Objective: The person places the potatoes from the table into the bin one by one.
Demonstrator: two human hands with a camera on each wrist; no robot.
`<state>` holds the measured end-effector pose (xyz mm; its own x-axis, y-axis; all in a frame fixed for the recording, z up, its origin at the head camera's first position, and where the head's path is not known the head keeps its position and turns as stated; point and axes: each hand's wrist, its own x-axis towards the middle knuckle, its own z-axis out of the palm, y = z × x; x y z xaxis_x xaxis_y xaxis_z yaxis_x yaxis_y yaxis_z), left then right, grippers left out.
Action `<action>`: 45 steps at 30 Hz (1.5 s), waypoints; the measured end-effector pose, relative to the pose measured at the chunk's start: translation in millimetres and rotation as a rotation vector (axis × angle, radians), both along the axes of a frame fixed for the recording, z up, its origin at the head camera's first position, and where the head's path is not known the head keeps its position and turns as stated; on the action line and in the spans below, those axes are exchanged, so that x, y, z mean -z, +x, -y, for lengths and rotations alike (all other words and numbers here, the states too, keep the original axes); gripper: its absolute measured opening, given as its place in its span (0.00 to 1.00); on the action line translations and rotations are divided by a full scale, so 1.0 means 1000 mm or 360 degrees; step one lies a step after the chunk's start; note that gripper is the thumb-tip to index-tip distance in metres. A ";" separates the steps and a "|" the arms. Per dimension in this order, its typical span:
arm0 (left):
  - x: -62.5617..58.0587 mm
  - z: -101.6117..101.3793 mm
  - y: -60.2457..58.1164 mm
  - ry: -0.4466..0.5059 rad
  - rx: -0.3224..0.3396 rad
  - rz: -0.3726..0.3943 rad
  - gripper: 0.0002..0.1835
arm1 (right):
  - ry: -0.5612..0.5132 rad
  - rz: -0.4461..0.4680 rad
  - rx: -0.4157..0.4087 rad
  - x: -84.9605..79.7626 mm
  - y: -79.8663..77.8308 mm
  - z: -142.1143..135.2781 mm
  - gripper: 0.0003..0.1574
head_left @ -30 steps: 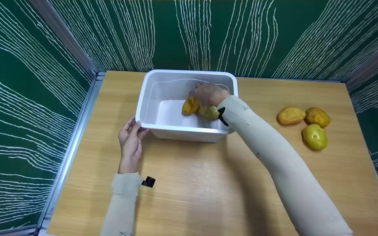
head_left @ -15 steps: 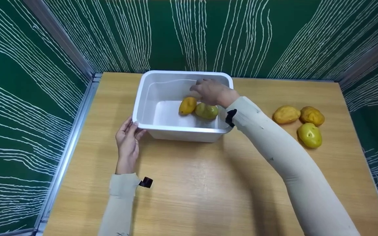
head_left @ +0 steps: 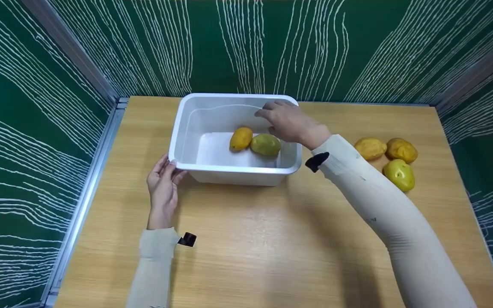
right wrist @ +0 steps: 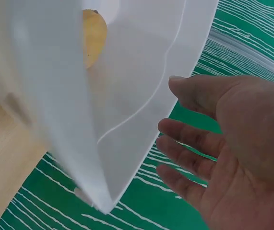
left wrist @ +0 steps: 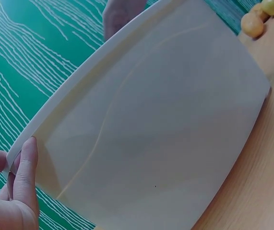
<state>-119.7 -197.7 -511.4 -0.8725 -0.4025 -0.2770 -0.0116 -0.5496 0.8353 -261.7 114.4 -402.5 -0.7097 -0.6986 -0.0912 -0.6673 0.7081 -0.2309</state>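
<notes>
A white plastic tub (head_left: 233,170) stands at the back of the table. My left hand (head_left: 163,190) pinches its rim at the near left corner; in the left wrist view the thumb and fingers lie on either side of the rim. Inside the tub a yellow mango (head_left: 241,139) and a green mango (head_left: 265,144) lie side by side on the floor. Above the tub's right end hovers my right hand (head_left: 292,122), holding nothing. Its fingers (right wrist: 189,134) are spread and loosely bent in the right wrist view.
To the right on the wooden table (head_left: 246,256) lie two yellow mangoes (head_left: 370,148) and a yellow-green one (head_left: 399,175), close together; my right forearm passes just beside them. Green walls (head_left: 238,47) with white lines enclose the table at the back and sides.
My right hand has let go of the mangoes and drawn up and right, so both now show fully. The left hand keeps its hold on the rim. The whole view has shifted slightly.
</notes>
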 end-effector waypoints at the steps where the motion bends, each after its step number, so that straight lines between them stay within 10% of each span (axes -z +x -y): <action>1: 0.000 0.000 0.000 -0.0008 0.0004 0.0005 0.25 | -0.0014 -0.0010 0.0000 0.000 0.001 -0.003 0.32; 45: -0.001 -0.001 0.000 0.0005 0.0000 0.0012 0.25 | -0.0232 -0.0115 0.0334 0.046 0.033 -0.136 0.36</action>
